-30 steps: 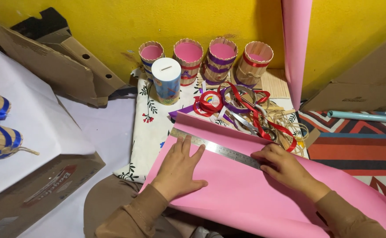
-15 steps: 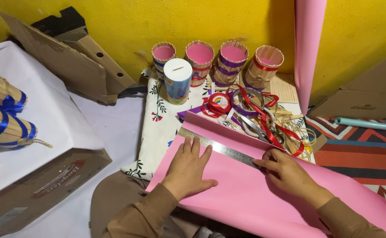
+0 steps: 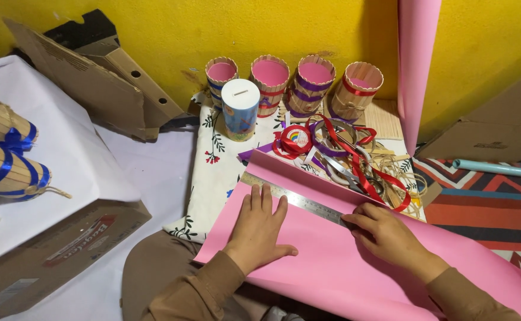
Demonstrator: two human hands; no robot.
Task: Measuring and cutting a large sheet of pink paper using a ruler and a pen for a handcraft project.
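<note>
Pressing ruler (image 3: 293,199) between hands (left hand (image 3: 260,229) flat).

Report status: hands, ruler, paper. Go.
Left hand flat on pink paper, below metal ruler. Right hand at ruler's right end. Ribbon tangle beyond paper's edge.

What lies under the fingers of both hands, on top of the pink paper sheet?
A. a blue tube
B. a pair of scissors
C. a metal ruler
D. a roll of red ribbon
C: a metal ruler lies along the upper edge of the pink paper sheet, with the left hand pressed flat just below it and the right hand at its far end.
</note>
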